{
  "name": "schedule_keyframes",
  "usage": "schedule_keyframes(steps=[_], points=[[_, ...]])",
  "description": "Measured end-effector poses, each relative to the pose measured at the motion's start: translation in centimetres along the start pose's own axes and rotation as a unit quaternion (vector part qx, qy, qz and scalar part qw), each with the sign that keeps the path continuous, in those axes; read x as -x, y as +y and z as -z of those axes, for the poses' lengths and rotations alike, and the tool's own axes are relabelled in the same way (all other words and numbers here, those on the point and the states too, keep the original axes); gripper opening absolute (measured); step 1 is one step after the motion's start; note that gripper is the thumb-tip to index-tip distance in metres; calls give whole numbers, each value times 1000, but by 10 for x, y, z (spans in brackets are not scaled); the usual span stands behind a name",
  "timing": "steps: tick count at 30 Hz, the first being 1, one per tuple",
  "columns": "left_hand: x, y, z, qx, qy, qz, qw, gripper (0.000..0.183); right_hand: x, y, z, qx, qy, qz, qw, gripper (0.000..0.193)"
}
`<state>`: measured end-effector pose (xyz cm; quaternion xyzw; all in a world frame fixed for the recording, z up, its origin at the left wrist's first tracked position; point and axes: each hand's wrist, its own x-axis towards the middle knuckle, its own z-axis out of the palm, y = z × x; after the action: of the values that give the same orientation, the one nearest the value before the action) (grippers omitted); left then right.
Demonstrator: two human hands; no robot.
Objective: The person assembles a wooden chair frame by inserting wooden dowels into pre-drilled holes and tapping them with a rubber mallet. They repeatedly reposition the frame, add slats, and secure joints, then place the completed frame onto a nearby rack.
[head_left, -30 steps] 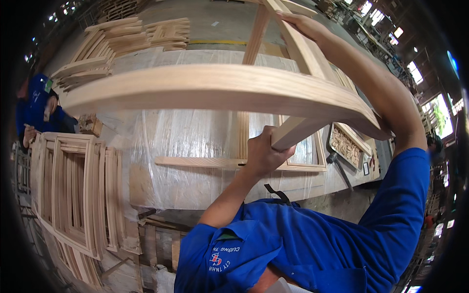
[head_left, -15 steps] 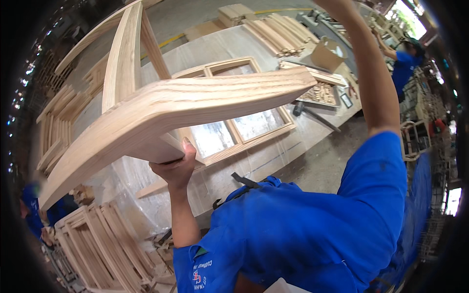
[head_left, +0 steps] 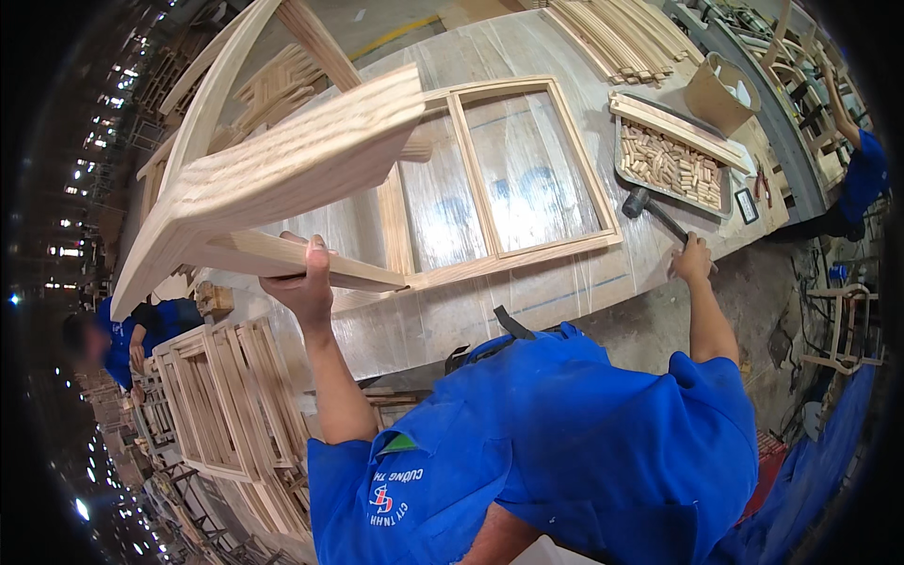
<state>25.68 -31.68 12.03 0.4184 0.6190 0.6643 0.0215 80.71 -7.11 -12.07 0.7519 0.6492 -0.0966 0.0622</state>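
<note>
My left hand (head_left: 306, 282) is wrapped round a pale wooden rail of a raised, curved wooden frame (head_left: 282, 155). The thick, bent member of that frame stands up over the table's left part, close to the camera. My right hand (head_left: 694, 259) is closed round the handle end of a black-headed hammer (head_left: 637, 201) by the table's near right edge. Beneath and beyond my left hand lies a flat wooden frame (head_left: 494, 256) with crossbars. Whether the held rail touches it, I cannot tell.
A metal tray (head_left: 723, 205) of small wooden dowels sits at the right, with a bucket (head_left: 720, 92), a phone-like device (head_left: 747, 205) and red-handled pliers (head_left: 764, 188) nearby. Wooden strips (head_left: 626, 42) lie behind. Frames (head_left: 226, 405) are stacked at left, where a co-worker (head_left: 141, 330) is.
My right hand has come down from high at the upper right onto the hammer's handle. The raised frame has shifted and tilted in my left hand, and the view has turned.
</note>
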Motion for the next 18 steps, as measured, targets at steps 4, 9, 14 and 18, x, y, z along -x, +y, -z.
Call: schedule_keyframes(steps=[4,9,14,18], points=[[4,-2,-6,24,11,6,1000,16,-6,-1,5,23,-1,-22,999,55],[10,-9,1,0,17,1,1000,16,-4,19,4,-72,-41,93,992,36],[16,-28,8,-24,29,-24,999,18,39,-2,-16,-291,6,46,956,26],[23,-22,2,-40,31,-54,997,23,80,-26,32,-481,-85,-70,870,29]])
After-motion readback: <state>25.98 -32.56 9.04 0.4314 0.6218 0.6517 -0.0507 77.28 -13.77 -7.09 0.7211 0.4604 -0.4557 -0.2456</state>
